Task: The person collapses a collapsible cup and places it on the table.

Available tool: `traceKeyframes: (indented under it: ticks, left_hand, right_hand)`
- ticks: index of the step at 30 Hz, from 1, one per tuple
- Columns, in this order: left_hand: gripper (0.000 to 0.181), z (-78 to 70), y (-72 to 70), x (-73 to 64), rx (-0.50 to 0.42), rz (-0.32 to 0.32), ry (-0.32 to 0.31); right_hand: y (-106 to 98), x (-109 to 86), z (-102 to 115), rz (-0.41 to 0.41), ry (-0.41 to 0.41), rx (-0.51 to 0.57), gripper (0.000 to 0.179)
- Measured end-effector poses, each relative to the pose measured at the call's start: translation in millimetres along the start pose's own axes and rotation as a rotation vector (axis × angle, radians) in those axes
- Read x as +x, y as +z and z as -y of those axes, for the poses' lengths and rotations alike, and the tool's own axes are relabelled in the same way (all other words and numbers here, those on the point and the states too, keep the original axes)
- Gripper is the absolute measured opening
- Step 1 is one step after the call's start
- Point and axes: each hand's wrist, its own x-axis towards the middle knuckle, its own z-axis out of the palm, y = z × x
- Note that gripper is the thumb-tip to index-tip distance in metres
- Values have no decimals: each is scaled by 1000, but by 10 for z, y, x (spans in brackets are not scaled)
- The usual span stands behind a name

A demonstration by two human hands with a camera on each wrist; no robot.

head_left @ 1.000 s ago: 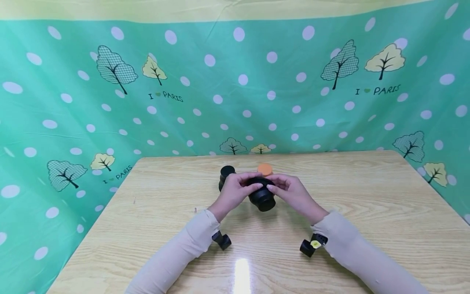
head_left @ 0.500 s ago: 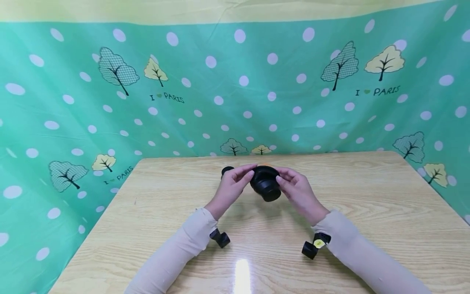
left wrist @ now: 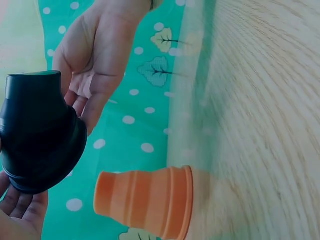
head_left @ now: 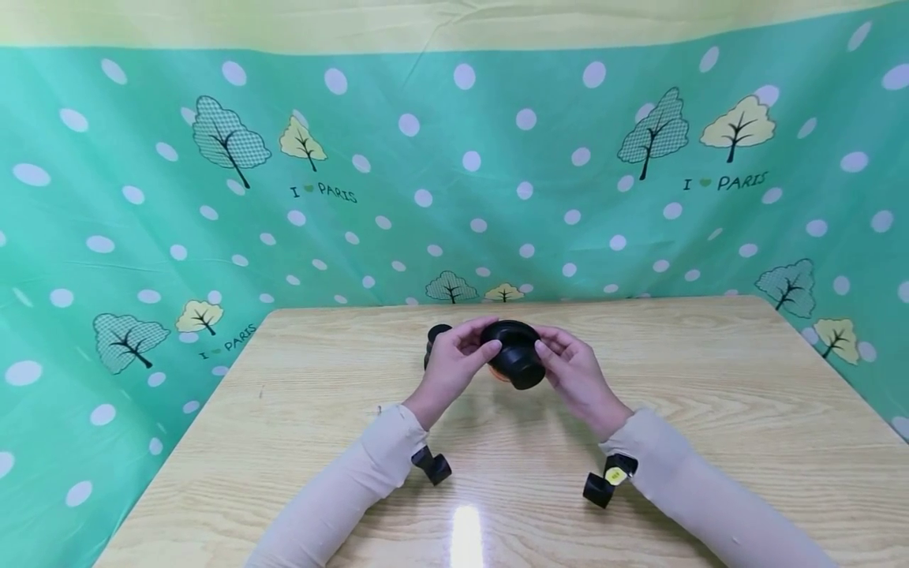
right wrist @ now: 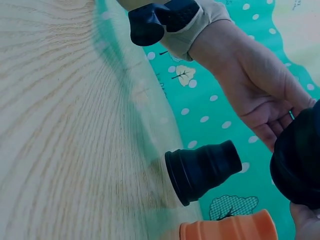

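Observation:
Both hands hold a black stepped cup (head_left: 521,364), upside down and tilted, raised over the table. My left hand (head_left: 453,361) pinches its wide rim on the left, thumb on the near side. On the opposite side my right hand (head_left: 581,380) grips the same rim between thumb and fingers. In the left wrist view the held cup (left wrist: 40,130) shows its ridged, tapering side. An orange stepped cup (left wrist: 145,202) stands wide rim down on the table behind it, mostly hidden in the head view. Another black cup (right wrist: 205,170) stands the same way, left of the orange one.
The pale wooden table (head_left: 319,473) reaches back to a green dotted curtain (head_left: 398,197) with printed trees. Each wrist wears a small black camera, the left camera (head_left: 435,467) and the right camera (head_left: 602,485) just above the table.
The hands have lifted the black cup and moved it slightly right. The orange cup's top, visible earlier behind it, is now covered, and its lower edge shows underneath.

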Motion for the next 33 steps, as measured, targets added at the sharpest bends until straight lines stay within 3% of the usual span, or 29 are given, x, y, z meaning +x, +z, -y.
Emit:
traceKeyframes:
  ticks: [8,15,17,20,27,31,33]
  left_hand:
    - [32,-59,22,-6,43,-45,36]
    - [32,-337,12,-122,112,-39,74]
    - [32,-342,2,-124,119,-30,76]
    - [33,-341,-19,-128,107,-14,64]
    - [33,-331,-16,-141,119,19,31]
    - [32,-330,-8,-153,154,39,34]
    - [32,-252,-8,-134,158,43,33]
  right_hand:
    - [41,-10,20,-2,-8,5,20]
    - [17,-37,28,94,-31,-1,19]
    - [-3,-44,28,125,-41,-22,19]
    - [-28,-43,18,135,-60,-128,17]
    - [33,-35,59,49,-104,-486,38]
    - [70,-9,56,52,-161,-548,35]
    - [85,2,54,60,-194,-564,34]
